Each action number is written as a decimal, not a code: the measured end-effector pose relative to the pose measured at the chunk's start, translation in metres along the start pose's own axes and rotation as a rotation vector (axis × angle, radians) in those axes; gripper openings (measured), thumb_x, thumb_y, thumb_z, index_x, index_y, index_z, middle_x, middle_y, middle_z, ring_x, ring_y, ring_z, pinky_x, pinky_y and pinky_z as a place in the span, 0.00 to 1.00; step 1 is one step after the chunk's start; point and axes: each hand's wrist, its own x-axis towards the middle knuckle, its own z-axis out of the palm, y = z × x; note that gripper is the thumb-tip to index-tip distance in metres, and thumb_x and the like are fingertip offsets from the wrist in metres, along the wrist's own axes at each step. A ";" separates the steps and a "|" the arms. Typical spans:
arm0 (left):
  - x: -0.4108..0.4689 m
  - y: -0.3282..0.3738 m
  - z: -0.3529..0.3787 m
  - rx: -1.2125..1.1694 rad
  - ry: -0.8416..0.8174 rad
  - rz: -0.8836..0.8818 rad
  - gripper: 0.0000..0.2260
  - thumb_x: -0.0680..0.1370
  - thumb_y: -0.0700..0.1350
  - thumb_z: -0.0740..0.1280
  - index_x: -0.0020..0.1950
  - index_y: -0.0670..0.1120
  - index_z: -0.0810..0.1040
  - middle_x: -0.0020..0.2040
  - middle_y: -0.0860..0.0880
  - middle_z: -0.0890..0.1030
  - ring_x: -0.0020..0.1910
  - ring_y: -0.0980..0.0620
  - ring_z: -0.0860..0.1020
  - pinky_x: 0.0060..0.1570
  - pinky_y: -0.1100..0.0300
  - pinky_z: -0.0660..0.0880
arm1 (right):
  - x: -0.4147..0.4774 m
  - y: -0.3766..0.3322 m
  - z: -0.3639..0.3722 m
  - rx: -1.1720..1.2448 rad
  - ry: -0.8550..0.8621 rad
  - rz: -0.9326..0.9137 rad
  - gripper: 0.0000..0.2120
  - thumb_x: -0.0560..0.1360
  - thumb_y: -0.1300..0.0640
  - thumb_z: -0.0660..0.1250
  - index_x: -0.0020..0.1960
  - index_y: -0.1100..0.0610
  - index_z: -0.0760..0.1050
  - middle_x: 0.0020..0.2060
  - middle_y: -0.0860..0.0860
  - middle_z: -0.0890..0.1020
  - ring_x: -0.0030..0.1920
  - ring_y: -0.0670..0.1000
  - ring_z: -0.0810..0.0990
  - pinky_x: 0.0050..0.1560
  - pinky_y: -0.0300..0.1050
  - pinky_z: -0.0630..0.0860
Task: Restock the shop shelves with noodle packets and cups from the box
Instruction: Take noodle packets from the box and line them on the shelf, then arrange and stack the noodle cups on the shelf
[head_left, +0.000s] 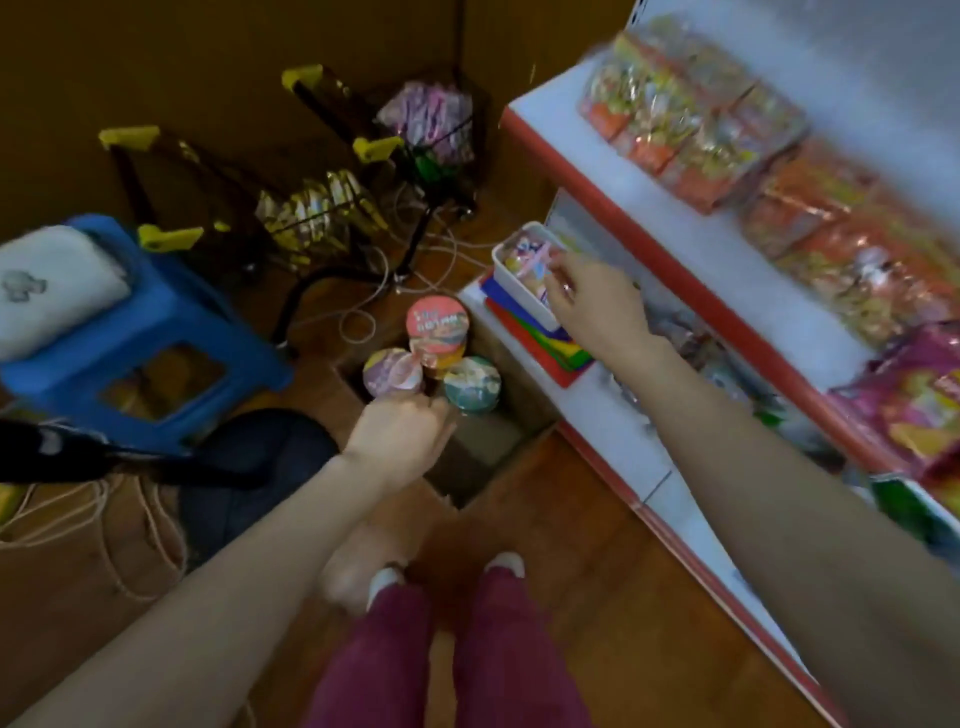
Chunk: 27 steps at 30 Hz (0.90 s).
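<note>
The cardboard box (488, 457) stands open on the floor against the foot of the shelving, with three noodle cups upright in its far corner: a red-lidded cup (439, 323) tallest, and a pink-lidded cup (390, 370) and a green-lidded cup (471, 385) in front of it. The left hand (402, 434) hangs over the box at the near edge of the pink-lidded cup, knuckles up. Its fingers curl under and out of sight, so I cannot tell whether they have closed on the cup. Just beyond the box's far right corner, the right hand (597, 306) holds a white noodle tray (519, 270) on the lower shelf (618, 431), with the fingers (561, 278) curled over its near rim. The tray sits on a stack of coloured flat packs (545, 353) which overhangs the shelf edge above the box. The step looks like seating this tray. It would go best pushed back from the edge until it lies flat and square on the stack, and let go only once it stops rocking. A tray left proud of the edge could tip down into the box. The left hand could then lift the pink-lidded cup straight up by its sides, sparing the lid.
</note>
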 end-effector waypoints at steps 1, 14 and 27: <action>0.001 -0.003 0.019 -0.002 -0.007 -0.007 0.15 0.80 0.51 0.54 0.53 0.42 0.75 0.48 0.44 0.81 0.48 0.43 0.79 0.44 0.56 0.74 | -0.006 0.009 0.019 0.000 -0.030 0.036 0.12 0.79 0.56 0.57 0.54 0.62 0.75 0.47 0.61 0.80 0.48 0.63 0.78 0.37 0.46 0.65; 0.099 -0.066 0.294 -0.021 -0.118 -0.245 0.15 0.81 0.52 0.54 0.56 0.42 0.72 0.51 0.44 0.79 0.48 0.45 0.79 0.43 0.54 0.76 | -0.017 0.133 0.331 -0.003 -0.261 0.211 0.14 0.79 0.55 0.56 0.56 0.63 0.74 0.52 0.62 0.79 0.53 0.63 0.76 0.48 0.53 0.73; 0.247 -0.128 0.364 -0.543 0.465 -0.649 0.34 0.76 0.66 0.52 0.64 0.36 0.66 0.60 0.35 0.74 0.58 0.35 0.74 0.54 0.47 0.71 | 0.036 0.193 0.510 0.167 -0.342 0.539 0.24 0.81 0.44 0.51 0.64 0.63 0.68 0.61 0.61 0.74 0.61 0.62 0.73 0.56 0.50 0.70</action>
